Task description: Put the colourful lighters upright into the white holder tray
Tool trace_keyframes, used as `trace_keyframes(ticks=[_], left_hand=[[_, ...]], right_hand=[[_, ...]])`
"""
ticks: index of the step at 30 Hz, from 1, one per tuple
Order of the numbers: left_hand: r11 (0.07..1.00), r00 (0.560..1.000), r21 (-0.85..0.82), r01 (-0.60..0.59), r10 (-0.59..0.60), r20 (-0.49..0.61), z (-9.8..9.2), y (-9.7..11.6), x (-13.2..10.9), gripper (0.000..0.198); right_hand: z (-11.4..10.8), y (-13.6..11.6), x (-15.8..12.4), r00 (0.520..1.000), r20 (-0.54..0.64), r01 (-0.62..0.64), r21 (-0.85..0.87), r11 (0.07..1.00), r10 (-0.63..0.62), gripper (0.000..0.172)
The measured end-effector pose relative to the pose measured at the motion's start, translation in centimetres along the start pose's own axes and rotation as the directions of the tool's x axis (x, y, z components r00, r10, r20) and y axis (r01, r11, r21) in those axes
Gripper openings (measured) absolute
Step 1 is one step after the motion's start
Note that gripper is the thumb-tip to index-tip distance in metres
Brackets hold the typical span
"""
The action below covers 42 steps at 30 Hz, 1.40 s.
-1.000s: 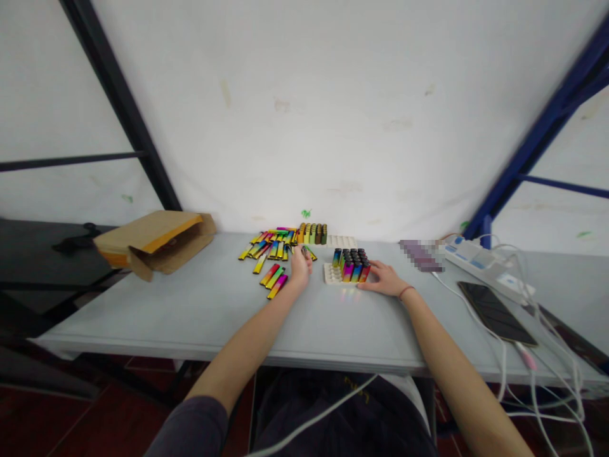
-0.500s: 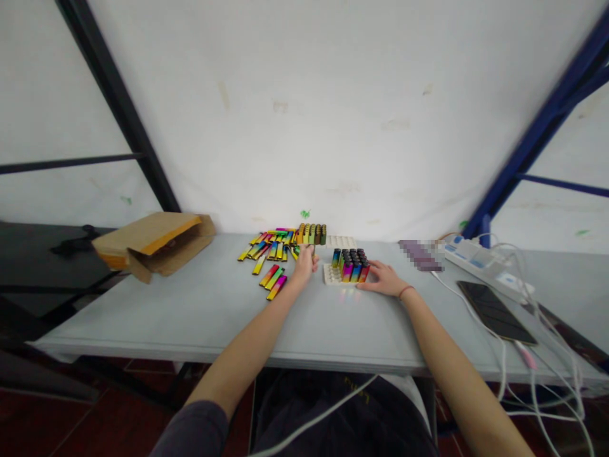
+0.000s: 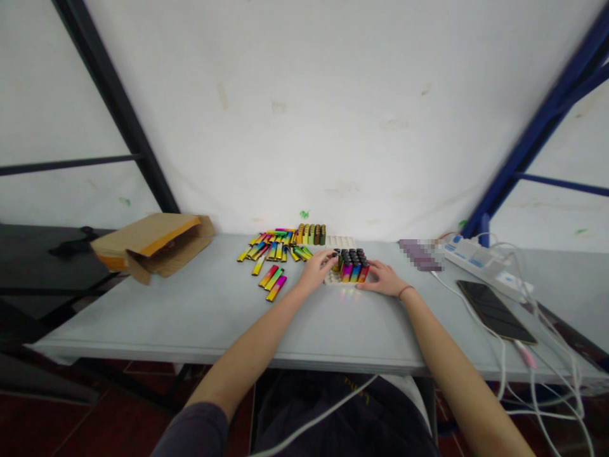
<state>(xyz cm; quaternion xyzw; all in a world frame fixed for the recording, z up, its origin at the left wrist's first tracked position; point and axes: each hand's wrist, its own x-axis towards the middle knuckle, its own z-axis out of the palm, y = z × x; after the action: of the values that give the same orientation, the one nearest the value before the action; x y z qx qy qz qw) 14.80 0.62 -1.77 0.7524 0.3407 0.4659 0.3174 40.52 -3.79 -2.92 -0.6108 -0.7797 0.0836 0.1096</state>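
A white tray [image 3: 330,278] stands mid-table with several rainbow-coloured sticks [image 3: 353,265] upright in it. My left hand [image 3: 318,269] reaches the tray's left edge, fingers pinched on one rainbow stick at the tray. My right hand [image 3: 384,278] rests against the tray's right side, fingers curled on it. A loose pile of rainbow sticks [image 3: 273,252] lies flat to the left. Behind it stands a row of yellow-green sticks [image 3: 313,234] beside a second white tray [image 3: 340,241].
An open cardboard box [image 3: 152,242] lies at the table's left end. At the right are a power strip [image 3: 476,256], a dark phone [image 3: 496,312] and several white cables [image 3: 533,355]. A white wall rises behind the grey table [image 3: 190,317].
My left hand moved right from the loose pile to the tray's left edge, carrying a stick. My right hand stayed at the tray.
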Motion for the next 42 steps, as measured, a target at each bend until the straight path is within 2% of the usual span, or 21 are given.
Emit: trace_keyframes(ticks=[8,11,14,17,20,23,25,27,30,33,35,38,42], left_hand=[[0.984,0.998,0.170,-0.054,0.049,0.034,-0.3,0.2,0.1,0.027],[0.970,0.994,0.233,-0.072,0.051,0.095,-0.3,-0.1,0.2,0.036],[0.932,0.984,0.343,-0.115,0.059,0.171,-1.4,0.5,0.4,0.047],[0.872,0.964,0.456,-0.177,0.058,0.261,-4.2,1.7,0.5,0.040],[0.829,0.922,0.526,-0.190,-0.033,0.385,-8.6,2.3,-0.2,0.042],[0.757,0.826,0.574,-0.313,-0.081,0.558,-13.1,1.6,-2.4,0.060],[0.710,0.805,0.620,-0.334,-0.128,0.580,-15.4,0.5,-4.4,0.073],[0.678,0.792,0.658,-0.327,-0.184,0.583,-16.5,-0.7,-6.3,0.081],[0.645,0.815,0.709,-0.286,-0.226,0.534,-16.0,-2.2,-7.9,0.074],[0.596,0.878,0.770,-0.227,-0.216,0.426,-14.3,-3.3,-7.9,0.064],[0.559,0.927,0.805,-0.197,-0.161,0.339,-13.3,-3.6,-7.3,0.060],[0.493,0.967,0.852,-0.178,-0.072,0.244,-12.2,-3.0,-6.5,0.052],[0.368,0.983,0.922,-0.118,-0.090,0.162,-11.5,-1.0,-5.8,0.045]], right_hand=[[0.1,0.0,0.1,1.000,0.006,-0.019,-0.011,1.000,0.019,0.083],[0.2,0.2,0.1,1.000,0.001,-0.010,0.000,1.000,0.010,0.085],[0.2,0.2,0.1,1.000,-0.002,-0.011,0.000,1.000,0.011,0.085],[0.1,0.0,0.1,1.000,-0.003,-0.015,-0.006,1.000,0.015,0.082],[0.0,-0.2,0.0,1.000,0.000,-0.015,-0.007,1.000,0.015,0.081],[-0.1,-0.4,0.0,1.000,0.000,-0.017,-0.003,1.000,0.017,0.081],[-0.1,-0.5,-0.1,1.000,-0.002,-0.021,-0.001,1.000,0.021,0.082],[-0.1,-0.6,-0.1,1.000,-0.004,-0.023,0.002,1.000,0.023,0.082],[-0.1,-0.6,-0.1,1.000,-0.004,-0.026,-0.001,1.000,0.026,0.079],[0.0,-0.5,-0.2,1.000,-0.001,-0.024,-0.012,1.000,0.024,0.078],[0.0,-0.5,-0.1,1.000,-0.002,-0.022,-0.014,1.000,0.022,0.078],[0.1,-0.4,-0.1,1.000,-0.003,-0.024,-0.012,1.000,0.024,0.080],[0.1,-0.4,-0.1,1.000,-0.004,-0.019,-0.013,1.000,0.019,0.080]])
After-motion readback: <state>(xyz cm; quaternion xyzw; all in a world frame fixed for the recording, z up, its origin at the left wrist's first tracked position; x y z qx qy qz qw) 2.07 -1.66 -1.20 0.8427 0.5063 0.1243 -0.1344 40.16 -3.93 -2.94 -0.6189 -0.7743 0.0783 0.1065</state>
